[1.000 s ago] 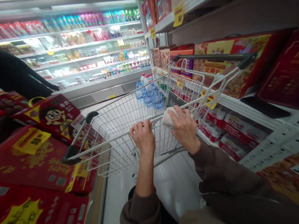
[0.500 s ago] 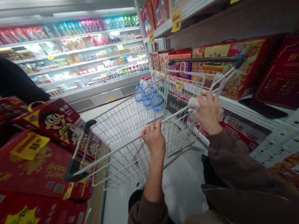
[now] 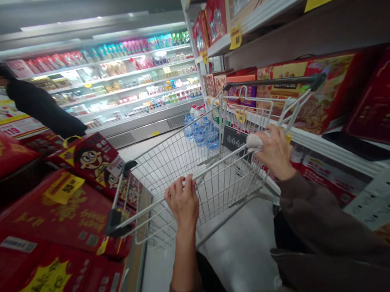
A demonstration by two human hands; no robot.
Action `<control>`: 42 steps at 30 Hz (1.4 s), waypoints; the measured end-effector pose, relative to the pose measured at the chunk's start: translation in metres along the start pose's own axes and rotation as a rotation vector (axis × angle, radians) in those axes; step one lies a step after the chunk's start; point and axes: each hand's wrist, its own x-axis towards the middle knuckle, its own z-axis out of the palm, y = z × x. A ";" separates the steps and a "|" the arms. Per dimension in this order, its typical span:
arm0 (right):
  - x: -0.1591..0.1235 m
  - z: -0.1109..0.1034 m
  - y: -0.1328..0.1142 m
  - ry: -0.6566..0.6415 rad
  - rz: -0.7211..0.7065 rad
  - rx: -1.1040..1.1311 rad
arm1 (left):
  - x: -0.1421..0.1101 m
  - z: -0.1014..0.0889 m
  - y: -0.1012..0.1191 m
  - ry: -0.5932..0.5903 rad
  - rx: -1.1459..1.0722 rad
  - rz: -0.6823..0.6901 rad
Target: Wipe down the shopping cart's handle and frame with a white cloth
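Observation:
A wire shopping cart [image 3: 169, 159] stands in front of me, turned sideways, with dark grips on its ends. My left hand [image 3: 184, 201] is closed with its fingers hooked over the near top rail of the basket. Further right, my right hand [image 3: 275, 152] is closed at the same rail. A crumpled whitish cloth or tissue [image 3: 254, 142] is pinched in its fingers, pressed against the rail. Floor shows through the wire of the basket. Past its far side, blue-tinted bottles [image 3: 202, 132] stand on the floor.
Red gift boxes [image 3: 51, 210] are stacked close on the left, with yellow price tags. A shelf [image 3: 338, 143] with boxes runs along the right. A chilled display case [image 3: 131, 119] spans the back. A person in black [image 3: 45, 106] stands at the far left behind the boxes.
My left hand has slid left along the cart's rail. My right hand keeps its place with the cloth. The view has tilted up and turned slightly left, bringing more of the person into sight.

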 end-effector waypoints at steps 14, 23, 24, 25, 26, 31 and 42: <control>-0.069 0.011 -0.126 -0.104 -0.321 0.105 | -0.006 -0.008 -0.009 -0.082 -0.094 -0.119; -0.008 0.007 -0.018 0.094 -0.139 -0.023 | -0.011 0.001 -0.012 -0.010 -0.112 -0.094; -0.005 0.007 -0.014 0.093 -0.189 -0.021 | -0.011 0.001 -0.011 -0.013 -0.118 -0.097; -0.004 0.008 -0.014 0.074 -0.255 -0.014 | -0.011 0.001 -0.010 -0.021 -0.124 -0.098; -0.006 0.009 -0.018 0.042 -0.325 -0.001 | -0.011 0.001 -0.010 -0.029 -0.132 -0.100; -0.036 0.018 -0.080 -0.062 -0.481 0.127 | -0.010 0.002 -0.007 -0.035 -0.162 -0.110; -0.024 0.023 -0.056 -0.037 -0.559 0.085 | -0.031 -0.027 -0.085 0.026 0.042 -0.141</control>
